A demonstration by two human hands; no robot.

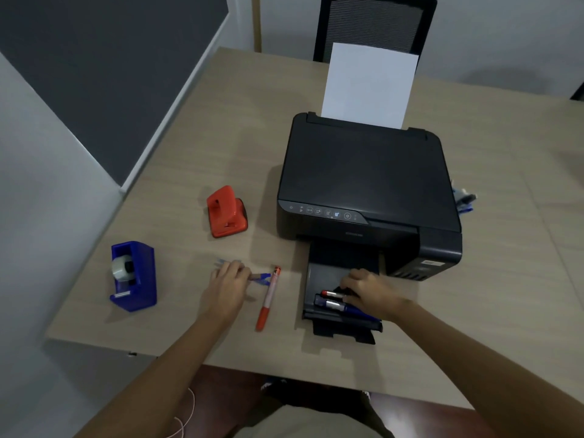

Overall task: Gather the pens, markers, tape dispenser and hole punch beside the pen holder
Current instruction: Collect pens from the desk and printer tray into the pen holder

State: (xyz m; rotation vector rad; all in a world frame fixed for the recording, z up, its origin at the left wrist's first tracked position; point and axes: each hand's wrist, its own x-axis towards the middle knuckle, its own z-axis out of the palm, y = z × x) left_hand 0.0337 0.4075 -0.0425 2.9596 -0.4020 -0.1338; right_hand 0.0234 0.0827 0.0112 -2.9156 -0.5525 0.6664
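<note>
My left hand [226, 287] rests on blue pens [260, 276] lying on the table, fingers curled over them. An orange pen [268, 298] lies just right of that hand, pointing toward me. My right hand [366, 290] is down on markers [331, 300] with red and blue caps that lie on the printer's output tray [319, 320]. A red hole punch [227, 211] stands beyond my left hand. A blue tape dispenser [134, 276] sits far left near the table edge. No pen holder is clearly visible.
A black printer [366, 178] with white paper [369, 85] upright in its feeder fills the table's middle. A black chair [376, 23] stands behind the table. Some blue items [464, 199] peek out at the printer's right side. The table's left edge [94, 279] runs close to the dispenser.
</note>
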